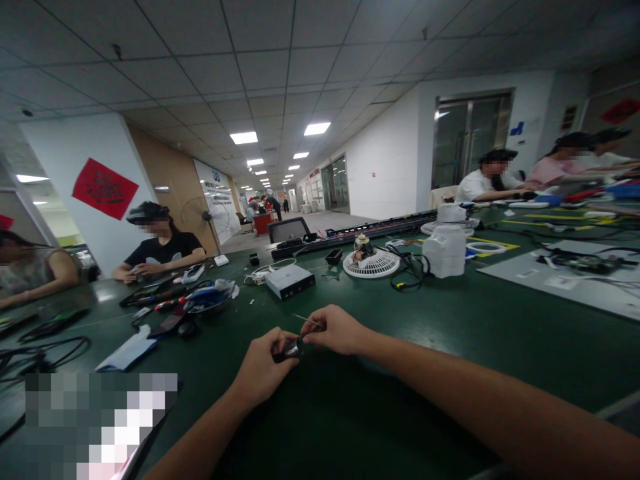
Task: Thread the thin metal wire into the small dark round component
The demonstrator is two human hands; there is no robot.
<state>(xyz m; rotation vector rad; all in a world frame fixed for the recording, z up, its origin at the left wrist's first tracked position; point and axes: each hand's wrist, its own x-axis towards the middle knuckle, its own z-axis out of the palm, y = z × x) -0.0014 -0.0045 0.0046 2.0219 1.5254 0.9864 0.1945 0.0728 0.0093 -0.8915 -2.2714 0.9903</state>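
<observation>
My left hand [267, 363] is closed around a small dark, shiny rounded object [293, 349]; its exact kind does not show. Just to the right, my right hand [334, 330] pinches a thin metal rod [306, 321], whose free end points up and to the left. The fingertips of both hands are close together, near the dark object's right end. Whether the right fingers also touch the object I cannot tell. Both hands are above the green table [400, 373].
Ahead lie a silver disc drive [290, 281], a white fan grille [373, 264] with a motor, and a white housing [444, 252]. Left are a pale blue cloth [127, 348] and a bowl [213, 298]. A grey board [575, 273] lies right. Several people sit around the table.
</observation>
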